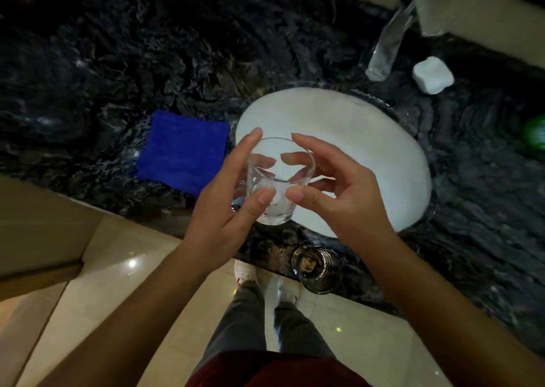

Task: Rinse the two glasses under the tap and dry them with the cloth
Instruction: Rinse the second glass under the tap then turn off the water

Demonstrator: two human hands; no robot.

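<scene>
A clear tumbler (275, 206) is held over the near-left rim of the white basin (368, 150). My left hand (224, 209) grips its left side, thumb across the front. My right hand (339, 189) touches its right side with thumb and fingertips on the rim. A second glass (317, 268) stands upright on the dark counter near the front edge, below my right wrist. The folded blue cloth (182, 152) lies flat on the counter left of the basin. The chrome tap (392, 35) reaches over the basin's far side; I see no water running.
The dark marble counter (147, 47) stretches left and back. A white soap bar (432, 75) sits right of the tap. Something green (535, 133) shows at the right edge. My legs and shoes (265, 277) stand on the pale tiled floor.
</scene>
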